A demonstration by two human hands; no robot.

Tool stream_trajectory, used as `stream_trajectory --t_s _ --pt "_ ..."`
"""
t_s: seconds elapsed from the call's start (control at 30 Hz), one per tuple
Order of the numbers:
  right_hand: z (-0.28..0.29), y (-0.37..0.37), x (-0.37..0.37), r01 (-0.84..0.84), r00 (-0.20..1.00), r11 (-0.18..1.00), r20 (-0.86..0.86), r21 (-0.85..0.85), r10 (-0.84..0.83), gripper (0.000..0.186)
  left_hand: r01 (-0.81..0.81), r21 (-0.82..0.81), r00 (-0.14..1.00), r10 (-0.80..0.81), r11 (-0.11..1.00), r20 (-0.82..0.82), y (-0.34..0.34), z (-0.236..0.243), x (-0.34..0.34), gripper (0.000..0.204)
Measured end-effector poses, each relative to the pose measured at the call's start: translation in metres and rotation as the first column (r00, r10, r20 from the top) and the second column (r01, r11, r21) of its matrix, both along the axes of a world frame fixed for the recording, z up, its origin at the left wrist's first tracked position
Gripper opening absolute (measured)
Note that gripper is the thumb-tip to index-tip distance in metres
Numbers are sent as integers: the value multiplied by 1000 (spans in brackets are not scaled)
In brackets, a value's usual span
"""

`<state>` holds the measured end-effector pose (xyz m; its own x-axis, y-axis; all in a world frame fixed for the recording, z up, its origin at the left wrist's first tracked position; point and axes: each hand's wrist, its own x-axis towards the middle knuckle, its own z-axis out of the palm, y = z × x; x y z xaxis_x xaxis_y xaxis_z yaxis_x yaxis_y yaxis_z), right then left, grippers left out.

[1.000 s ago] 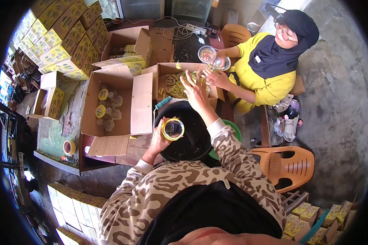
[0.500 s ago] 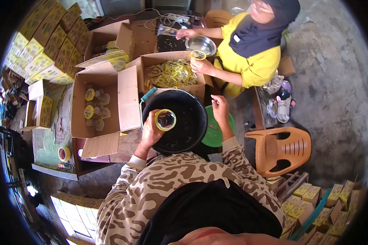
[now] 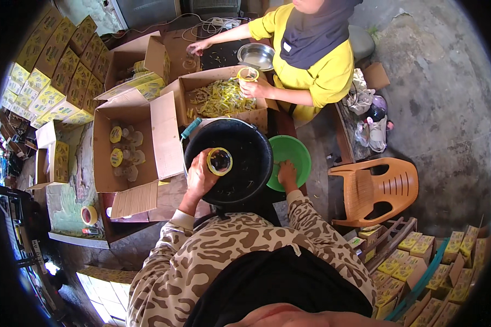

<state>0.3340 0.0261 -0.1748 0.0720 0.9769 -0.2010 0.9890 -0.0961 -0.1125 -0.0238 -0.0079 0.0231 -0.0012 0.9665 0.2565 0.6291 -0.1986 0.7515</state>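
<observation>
My left hand (image 3: 201, 175) is closed around a clear plastic cup (image 3: 220, 161) with a yellow rim and dark contents. It holds the cup over the left part of a black bucket (image 3: 259, 188). My right hand (image 3: 287, 173) is down in a green basin (image 3: 303, 154) just right of the bucket. Its fingers are bunched together, and what they grip, if anything, is hidden. A teal handle grip (image 3: 191, 128) lies at the bucket's upper left rim.
An open carton (image 3: 106, 169) with several yellow-lidded cups stands left. Behind the bucket, another carton (image 3: 174, 92) holds yellow strips. A person in yellow (image 3: 316, 71) holds a similar cup by a steel bowl (image 3: 256, 55). An orange chair (image 3: 360, 196) stands right; yellow boxes (image 3: 57, 65) are stacked far left.
My right hand has gone from above the basin's edge down into it. My left hand still holds the cup over the bucket. The other person's far hand has moved left, and the view has shifted slightly.
</observation>
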Motion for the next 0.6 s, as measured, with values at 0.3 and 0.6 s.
stream_trajectory --t_s 0.3,0.6 --pt "-5 -6 -5 -20 999 998 32 52 19 25 -11 24 1000 11 1000 1 0 -1 0 64" --pt "33 24 15 143 821 989 -563 37 -98 16 -2 71 1000 2 997 5 0 0 -1 62"
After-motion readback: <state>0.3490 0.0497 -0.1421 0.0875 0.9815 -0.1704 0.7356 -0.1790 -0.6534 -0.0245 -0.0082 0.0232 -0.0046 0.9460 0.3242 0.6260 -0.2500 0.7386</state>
